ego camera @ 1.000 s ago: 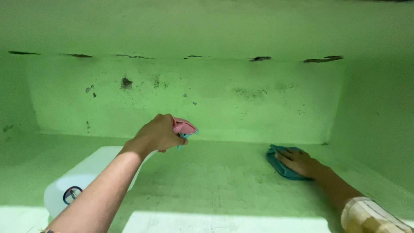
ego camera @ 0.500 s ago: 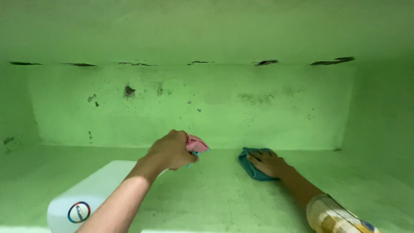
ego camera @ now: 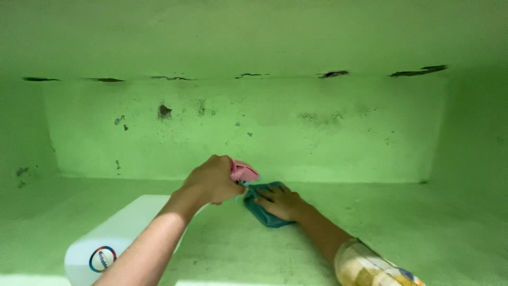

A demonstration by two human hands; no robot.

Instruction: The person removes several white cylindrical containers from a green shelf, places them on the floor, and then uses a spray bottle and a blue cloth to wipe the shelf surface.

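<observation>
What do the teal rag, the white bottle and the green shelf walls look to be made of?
Teal rag: soft cloth, matte, crumpled under the right hand. White bottle: likely plastic, smooth with a slight sheen; the left hand grips its pink top. Green shelf walls: probably painted plaster or concrete, matte, with chipped, stained spots.

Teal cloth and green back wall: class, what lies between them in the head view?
Only bare green shelf floor, speckled with dirt, lies between the teal cloth and the back wall.
</observation>
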